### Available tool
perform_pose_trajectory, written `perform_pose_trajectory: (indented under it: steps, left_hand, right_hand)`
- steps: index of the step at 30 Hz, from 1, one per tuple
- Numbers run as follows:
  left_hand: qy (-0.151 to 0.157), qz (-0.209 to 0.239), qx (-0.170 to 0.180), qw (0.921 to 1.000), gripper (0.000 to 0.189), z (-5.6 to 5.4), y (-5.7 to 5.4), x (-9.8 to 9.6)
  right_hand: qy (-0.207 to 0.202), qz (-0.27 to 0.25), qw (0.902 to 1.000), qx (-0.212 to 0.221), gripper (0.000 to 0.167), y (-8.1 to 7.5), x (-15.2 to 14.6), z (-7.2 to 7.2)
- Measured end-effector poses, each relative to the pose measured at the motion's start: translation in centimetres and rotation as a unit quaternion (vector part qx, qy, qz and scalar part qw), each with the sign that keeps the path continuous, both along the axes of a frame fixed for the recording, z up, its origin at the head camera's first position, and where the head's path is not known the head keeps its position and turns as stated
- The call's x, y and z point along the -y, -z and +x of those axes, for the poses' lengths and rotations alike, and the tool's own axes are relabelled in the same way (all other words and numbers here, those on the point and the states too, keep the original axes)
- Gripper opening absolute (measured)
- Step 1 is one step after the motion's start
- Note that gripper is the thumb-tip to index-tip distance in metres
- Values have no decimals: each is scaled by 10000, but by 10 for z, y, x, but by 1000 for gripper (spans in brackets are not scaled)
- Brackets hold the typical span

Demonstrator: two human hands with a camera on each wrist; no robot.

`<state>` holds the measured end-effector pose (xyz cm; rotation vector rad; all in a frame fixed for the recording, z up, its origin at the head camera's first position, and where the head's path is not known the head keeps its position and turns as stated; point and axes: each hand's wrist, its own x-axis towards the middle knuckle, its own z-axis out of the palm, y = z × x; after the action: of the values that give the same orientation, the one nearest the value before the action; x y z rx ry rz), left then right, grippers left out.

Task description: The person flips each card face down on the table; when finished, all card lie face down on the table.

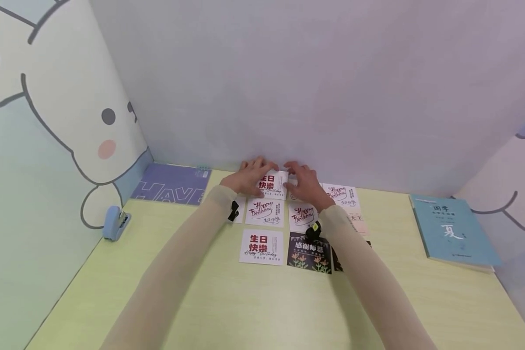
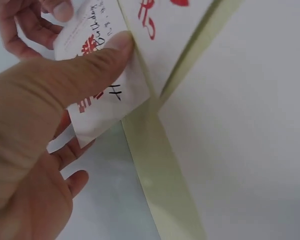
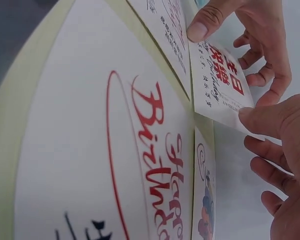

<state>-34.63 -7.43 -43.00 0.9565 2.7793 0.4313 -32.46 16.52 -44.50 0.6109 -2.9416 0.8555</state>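
Note:
A white birthday card (image 1: 279, 181) with red Chinese characters is at the back of the table by the wall. My left hand (image 1: 245, 179) pinches its left side, thumb (image 2: 107, 60) across the printed face and fingers behind. My right hand (image 1: 308, 187) pinches the opposite edge, with the thumb (image 3: 260, 120) on the front near a corner. In the right wrist view the card (image 3: 217, 80) tilts up from the table. Just in front lie two white Happy Birthday cards (image 1: 264, 212), the right one (image 3: 90, 120) large in the right wrist view.
Nearer me lie a white card (image 1: 261, 247) and a dark floral card (image 1: 309, 253); my right sleeve partly covers others. Another Happy Birthday card (image 1: 342, 193) is at right. A purple notebook (image 1: 172, 182) and blue stapler (image 1: 115, 223) sit left, a teal book (image 1: 452, 231) far right.

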Motion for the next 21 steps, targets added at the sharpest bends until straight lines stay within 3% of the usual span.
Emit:
perform_pose_trajectory:
  steps: [9,13,17,21]
  left_hand:
    - [-58,-290,-622,9976,100,7,-3,-7]
    - [-92,-380,-900,9952,107,8,-2,-16]
    - [-83,-141,-1039,9945,109,10,-4,-20]
    - [-31,600,-949,9937,106,12,-6,-16]
  right_hand:
    - [248,-836,9942,-637,54,-9,4,-1]
    - [285,-1037,9915,-729,57,-17,7,2]
    - [225,-1231,9888,-808,56,-23,5,4]
    - [304,-1596,9829,-867,51,-26,0,6]
